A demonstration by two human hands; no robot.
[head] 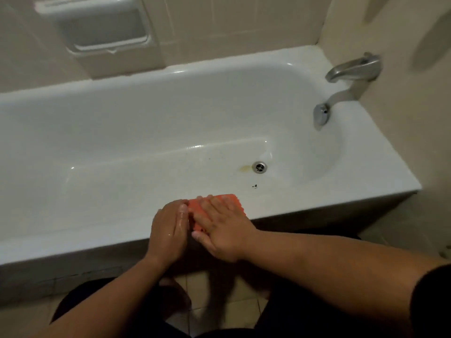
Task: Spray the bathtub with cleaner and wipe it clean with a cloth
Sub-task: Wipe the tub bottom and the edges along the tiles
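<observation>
— Where is the cloth lying?
— The orange cloth is lying on the bathtub rim, on the near side of the drain.
— And the hands?
— The right hand is pressing it flat, fingers spread. The left hand, also flat, is touching its edge, likely steadying it for wiping.

Dim, soft-focus view; faint glare streaks on the bathtub, blurred smears at the upper right edge.

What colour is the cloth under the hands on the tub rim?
Orange-red. The cloth shows best in the head view.
</observation>
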